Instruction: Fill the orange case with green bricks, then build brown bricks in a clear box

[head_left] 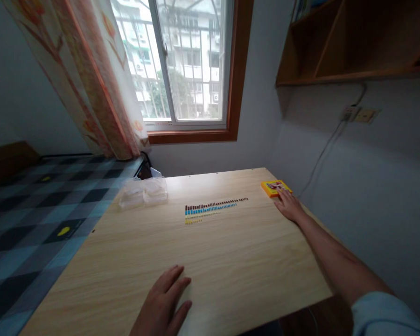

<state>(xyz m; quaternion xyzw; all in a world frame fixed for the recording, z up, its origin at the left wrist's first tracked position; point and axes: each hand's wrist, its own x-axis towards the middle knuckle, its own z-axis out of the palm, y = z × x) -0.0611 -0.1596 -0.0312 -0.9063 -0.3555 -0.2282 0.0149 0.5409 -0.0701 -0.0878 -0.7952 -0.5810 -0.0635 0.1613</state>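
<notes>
My left hand lies flat on the wooden table near its front edge, fingers stretched out, holding nothing. My right hand reaches to the far right of the table, fingers extended and touching the near edge of a small yellow box. Between the hands, further back, rows of small pieces lie in lines: a dark brown row, a blue row and a short yellow row.
A clear plastic container sits at the table's back left. A bed with a checked cover adjoins the left side. Behind are a window, a curtain, a wall shelf and a socket with a cable.
</notes>
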